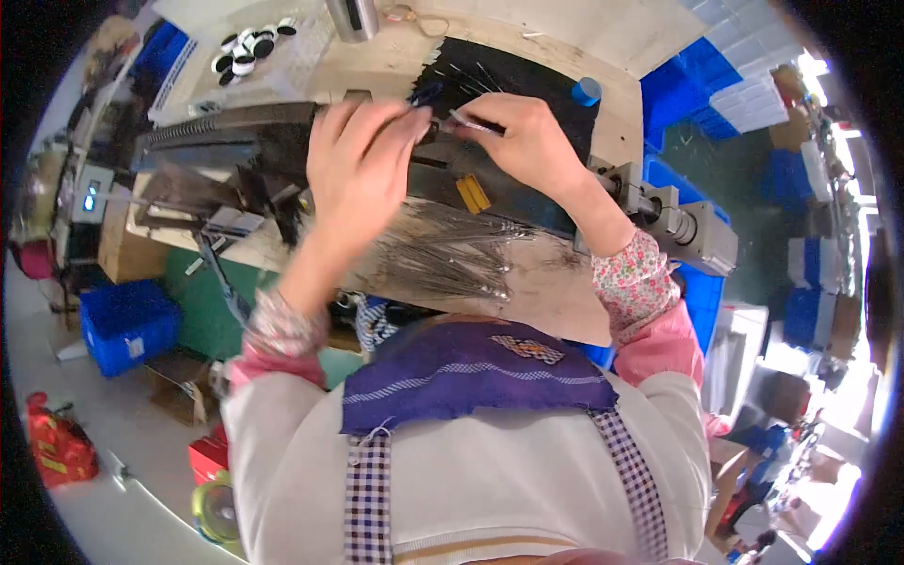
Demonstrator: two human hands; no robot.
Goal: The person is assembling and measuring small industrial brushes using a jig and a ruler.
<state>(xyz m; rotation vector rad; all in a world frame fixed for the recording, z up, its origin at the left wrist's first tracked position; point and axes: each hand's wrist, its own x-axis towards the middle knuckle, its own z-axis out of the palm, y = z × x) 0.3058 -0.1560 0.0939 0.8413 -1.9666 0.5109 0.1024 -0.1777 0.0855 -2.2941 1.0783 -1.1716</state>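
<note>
My left hand is raised over a long dark machine on the bench, slightly blurred. Its fingers bend inward with their tips together at a small dark part of the machine; what they pinch, if anything, is hidden. Close by on the right, my right hand pinches a small, thin, shiny piece between thumb and forefinger. Its kind is too small to tell. Below the hands, a yellow block sits on the machine. Many thin metal rods lie loosely on the bench before me.
Behind the hands lies a black mat with a blue round cap and a few thin rods. White-and-black round caps sit on a tray, beside a metal cup. A grey motor juts out right. Blue bins stand around.
</note>
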